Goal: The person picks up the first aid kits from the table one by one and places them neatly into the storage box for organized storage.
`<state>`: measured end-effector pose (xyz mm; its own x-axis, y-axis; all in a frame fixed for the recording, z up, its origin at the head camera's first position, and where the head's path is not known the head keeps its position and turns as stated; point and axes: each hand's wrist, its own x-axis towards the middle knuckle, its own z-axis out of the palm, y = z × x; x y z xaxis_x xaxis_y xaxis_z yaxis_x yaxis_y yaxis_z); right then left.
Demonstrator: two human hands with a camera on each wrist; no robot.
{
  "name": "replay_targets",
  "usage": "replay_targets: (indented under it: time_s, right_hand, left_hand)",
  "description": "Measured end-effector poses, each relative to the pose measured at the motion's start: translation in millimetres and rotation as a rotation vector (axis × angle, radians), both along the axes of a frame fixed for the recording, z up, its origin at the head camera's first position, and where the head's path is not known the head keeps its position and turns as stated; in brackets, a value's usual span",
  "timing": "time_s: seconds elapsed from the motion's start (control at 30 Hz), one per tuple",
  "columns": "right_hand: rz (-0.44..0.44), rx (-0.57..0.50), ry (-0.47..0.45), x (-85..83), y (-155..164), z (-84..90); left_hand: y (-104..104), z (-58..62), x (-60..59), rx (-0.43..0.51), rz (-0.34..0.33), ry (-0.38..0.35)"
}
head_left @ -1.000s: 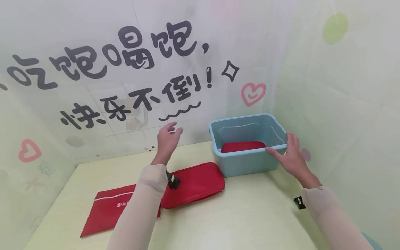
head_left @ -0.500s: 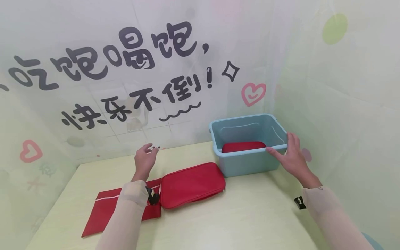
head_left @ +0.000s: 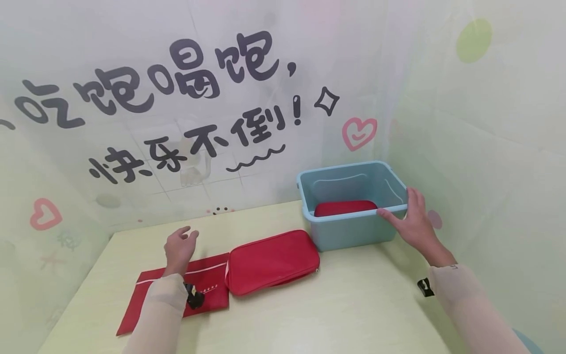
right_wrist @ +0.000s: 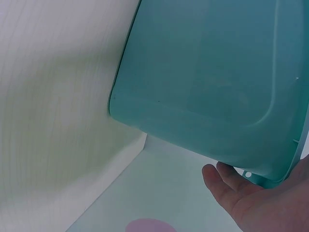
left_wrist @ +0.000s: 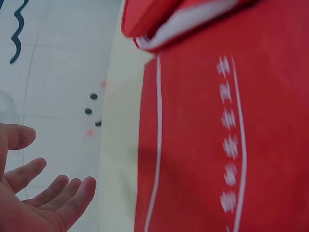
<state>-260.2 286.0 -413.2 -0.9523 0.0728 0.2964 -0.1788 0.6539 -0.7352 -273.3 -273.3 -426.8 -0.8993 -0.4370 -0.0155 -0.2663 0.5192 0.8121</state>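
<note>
My left hand (head_left: pixel 179 250) is in the air over the flat red document bag (head_left: pixel 216 295), its fingers loosely bent and holding nothing. White lettering and white lines show on that bag in the left wrist view. Beside it, overlapping its right edge, lies a red zippered case (head_left: pixel 274 263). At the back right stands a light blue plastic bin (head_left: pixel 349 235) with another red case (head_left: pixel 345 208) lying inside. My right hand (head_left: pixel 415 226) holds the bin's front right corner, thumb at the front rim and fingers along the right side, partly under the rim in the right wrist view.
The pale wooden table (head_left: pixel 327 305) meets a printed wall sheet (head_left: pixel 265 187) at the back, with large dark characters and a pink heart. Another sheet (head_left: pixel 486 162) rises close to the right of the bin. Small black cameras are strapped to both wrists.
My left hand has moved left and down, from above the zippered case to above the flat document bag. My right hand stays at the bin's corner, and the red things lie where they were.
</note>
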Motion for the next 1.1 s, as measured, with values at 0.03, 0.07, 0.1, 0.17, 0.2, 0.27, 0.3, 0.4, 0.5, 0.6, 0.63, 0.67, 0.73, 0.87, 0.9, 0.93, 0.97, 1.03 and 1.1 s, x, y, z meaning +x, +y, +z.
replay_targets:
  time_s: [0.03, 0.07, 0.1, 0.17, 0.2, 0.27, 0.3, 0.4, 0.5, 0.6, 0.63, 0.67, 0.73, 0.87, 0.9, 0.93, 0.97, 1.03, 1.1]
  right_hand:
    - [0.0, -0.001, 0.001, 0.2, 0.2, -0.2]
    - [0.001, -0.001, 0.001, 0.2, 0.3, -0.2]
    - [0.0, 0.0, 0.001, 0.4, 0.5, -0.2]
    - [-0.003, -0.002, 0.0, 0.5, 0.7, -0.3]
    - [-0.006, -0.004, 0.0, 0.5, 0.9, -0.7]
    - [-0.012, -0.004, -0.004, 0.8, 1.0, -0.9]
    - [-0.013, -0.005, -0.004, 0.6, 1.1, -1.0]
    - [-0.008, -0.006, -0.004, 0.3, 0.5, -1.0]
    - [-0.001, -0.003, 0.0, 0.3, 0.0, -1.0]
    - [0.007, -0.006, 0.0, 0.4, -0.5, -0.5]
    - [0.008, -0.007, 0.001, 0.6, -0.6, -0.2]
    - [0.009, -0.009, 0.001, 0.8, -0.7, 0.0]
    - [0.007, -0.011, 0.003, 1.2, -0.6, 0.5]
    - [-0.001, -0.001, 0.0, 1.6, -0.6, 0.1]
    - [-0.001, 0.003, -0.002, 1.5, -0.8, -0.1]
    - [0.0, 0.005, -0.003, 1.4, -1.1, -0.3]
    - [0.001, 0.009, -0.004, 1.3, -1.4, -0.5]
    - [0.001, 0.009, -0.002, 1.2, -1.9, -0.7]
    - [0.0, 0.008, 0.001, 1.3, -1.9, -0.7]
  left_hand:
    - [-3.8, -1.9, 2.0, -0.001, 0.007, -0.004]
    - [-7.5, -4.2, 3.8, -0.005, 0.016, -0.009]
    - [-10.7, -6.3, 5.7, -0.011, 0.024, -0.016]
    - [-16.4, -10.9, 9.1, -0.016, 0.037, -0.028]
    - [-18.6, -13.1, 10.6, -0.022, 0.043, -0.031]
    - [-22.5, -17.5, 14.2, -0.044, 0.051, -0.035]
    - [-24.6, -19.4, 16.5, -0.057, 0.058, -0.034]
    - [-32.7, -25.4, 22.6, -0.107, 0.09, -0.029]
    - [-40.6, -29.1, 29.3, -0.134, 0.14, -0.04]
    - [-46.2, -28.5, 34.1, -0.137, 0.184, -0.06]
    - [-47.5, -27.5, 35.3, -0.131, 0.197, -0.069]
    - [-48.5, -26.4, 36.6, -0.126, 0.206, -0.079]
    - [-50.4, -24.6, 38.5, -0.109, 0.22, -0.099]
    - [-55.2, -24.7, 43.1, -0.083, 0.229, -0.15]
    - [-56.8, -25.3, 44.2, -0.082, 0.23, -0.158]
    - [-58.2, -25.8, 45.3, -0.081, 0.228, -0.168]
    - [-59.8, -26.3, 46.1, -0.083, 0.223, -0.173]
    - [-62.3, -26.6, 46.7, -0.083, 0.21, -0.177]
    - [-64.7, -26.3, 47.3, -0.088, 0.192, -0.174]
